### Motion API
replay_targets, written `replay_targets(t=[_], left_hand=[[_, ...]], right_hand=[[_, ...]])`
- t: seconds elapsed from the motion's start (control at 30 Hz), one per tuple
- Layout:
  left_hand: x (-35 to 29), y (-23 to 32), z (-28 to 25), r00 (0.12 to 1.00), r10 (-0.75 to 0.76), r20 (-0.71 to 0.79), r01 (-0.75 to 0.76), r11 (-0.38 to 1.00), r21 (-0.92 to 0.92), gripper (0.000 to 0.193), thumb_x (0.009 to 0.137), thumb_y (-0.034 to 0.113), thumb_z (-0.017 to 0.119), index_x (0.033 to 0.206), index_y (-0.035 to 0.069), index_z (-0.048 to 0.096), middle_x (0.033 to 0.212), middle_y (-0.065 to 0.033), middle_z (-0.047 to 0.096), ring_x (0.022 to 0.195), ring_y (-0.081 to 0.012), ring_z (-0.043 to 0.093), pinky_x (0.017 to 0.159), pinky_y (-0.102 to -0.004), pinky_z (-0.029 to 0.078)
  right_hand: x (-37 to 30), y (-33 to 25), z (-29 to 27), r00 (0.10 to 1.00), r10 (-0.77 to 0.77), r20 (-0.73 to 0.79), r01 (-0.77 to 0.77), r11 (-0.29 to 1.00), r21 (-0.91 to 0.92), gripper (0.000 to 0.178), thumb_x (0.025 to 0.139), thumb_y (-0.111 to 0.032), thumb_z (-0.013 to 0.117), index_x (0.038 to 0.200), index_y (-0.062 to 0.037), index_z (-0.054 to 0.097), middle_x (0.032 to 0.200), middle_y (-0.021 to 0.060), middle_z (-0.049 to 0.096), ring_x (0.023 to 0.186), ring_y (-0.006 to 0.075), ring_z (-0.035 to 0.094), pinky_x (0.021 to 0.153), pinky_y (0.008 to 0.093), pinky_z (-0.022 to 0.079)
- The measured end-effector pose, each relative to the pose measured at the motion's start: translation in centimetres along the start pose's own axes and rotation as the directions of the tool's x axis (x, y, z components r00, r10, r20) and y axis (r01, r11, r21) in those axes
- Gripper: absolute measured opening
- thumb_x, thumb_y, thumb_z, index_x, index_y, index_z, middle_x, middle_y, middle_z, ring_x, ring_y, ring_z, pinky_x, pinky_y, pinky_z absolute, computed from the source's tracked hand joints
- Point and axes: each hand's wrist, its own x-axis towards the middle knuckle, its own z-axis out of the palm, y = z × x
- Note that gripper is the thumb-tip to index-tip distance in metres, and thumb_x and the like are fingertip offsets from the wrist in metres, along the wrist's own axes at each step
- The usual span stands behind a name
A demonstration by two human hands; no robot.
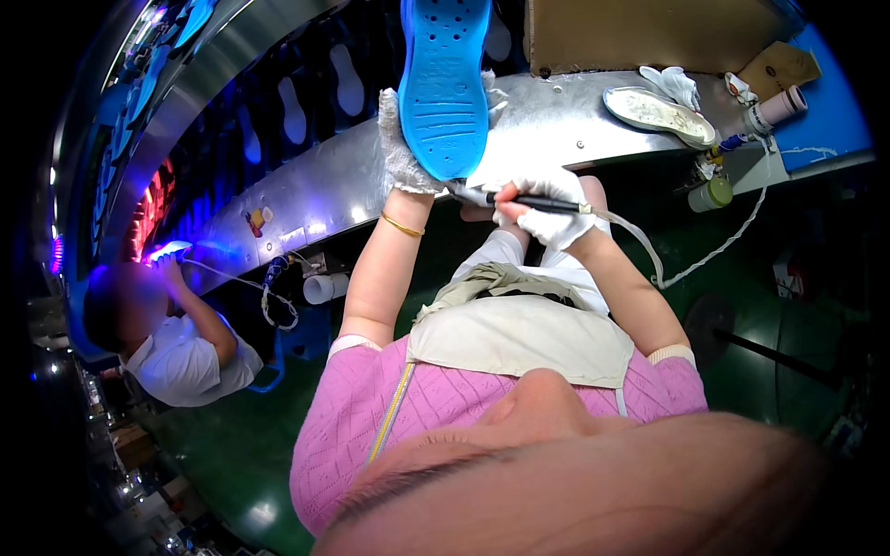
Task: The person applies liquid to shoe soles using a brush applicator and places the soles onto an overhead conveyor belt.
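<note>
A blue shoe sole (445, 102), with holes toward its far end and ridges across its middle, is held up over the metal bench edge. My left hand (400, 153), in a white glove, grips it around the near end; some gloved fingers show past its right side. In my right hand (552, 206), gloved in white with bare fingertips, is a black-handled brush (538, 201) fed by a clear tube. The brush tip is at the sole's near edge; whether it touches is too small to tell.
Several pale soles (348, 82) lie on the dark line beyond the metal bench (320, 190). A cardboard box (621, 37), a white sole (649, 111) and a crumpled cloth (677, 86) are at right. The tube (714, 255) loops right. A co-worker (190, 371) sits at left.
</note>
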Motion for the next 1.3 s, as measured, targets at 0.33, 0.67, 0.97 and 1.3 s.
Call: replay_targets(t=[0.33,0.67,0.97,1.3], left_hand=[[1.2,1.6,-0.3,0.954,-0.208,-0.217,0.226,0.972,0.059,0.064,0.092,0.051,0.050,0.128,-0.003,0.052,0.116,-0.0247,0.062,0.098,-0.0339,0.065,0.086,-0.0452,0.055],[2.7,1.6,0.7,0.790,-0.518,-0.328,0.605,0.747,0.277,0.049,0.095,0.040,0.054,0.122,0.000,0.057,0.107,-0.0173,0.066,0.088,-0.0236,0.069,0.072,-0.0343,0.060],[3.0,1.0,0.4,0.785,-0.491,-0.376,0.619,0.639,0.456,0.044,0.091,0.038,0.061,0.119,0.005,0.061,0.108,-0.0122,0.067,0.090,-0.0215,0.067,0.078,-0.0344,0.058],[1.6,0.1,-0.4,0.866,-0.426,-0.263,0.461,0.883,0.087,0.058,0.095,0.049,0.048,0.126,0.000,0.054,0.108,-0.0189,0.066,0.089,-0.0306,0.067,0.083,-0.0419,0.056]], right_hand=[[2.3,-0.1,-1.0,0.995,-0.101,0.001,0.101,0.994,-0.040,0.021,0.076,0.010,0.065,0.092,-0.0036,0.060,0.088,0.0063,0.061,0.078,0.0128,0.062,0.069,0.0261,0.054],[4.4,-1.3,-4.2,0.966,0.187,0.179,-0.132,0.950,-0.284,0.012,0.068,0.003,0.070,0.075,-0.0057,0.065,0.087,0.0078,0.068,0.082,0.0194,0.065,0.073,0.0291,0.053],[4.7,-2.7,-6.4,0.958,0.198,0.205,-0.103,0.912,-0.398,0.017,0.066,0.006,0.072,0.077,-0.0049,0.066,0.083,0.0079,0.066,0.085,0.0193,0.066,0.075,0.0278,0.053],[3.1,-4.1,-6.9,0.965,0.216,0.149,-0.201,0.974,-0.107,0.013,0.077,-0.007,0.072,0.084,-0.0031,0.063,0.086,0.0048,0.066,0.077,0.0146,0.061,0.072,0.0262,0.049]])
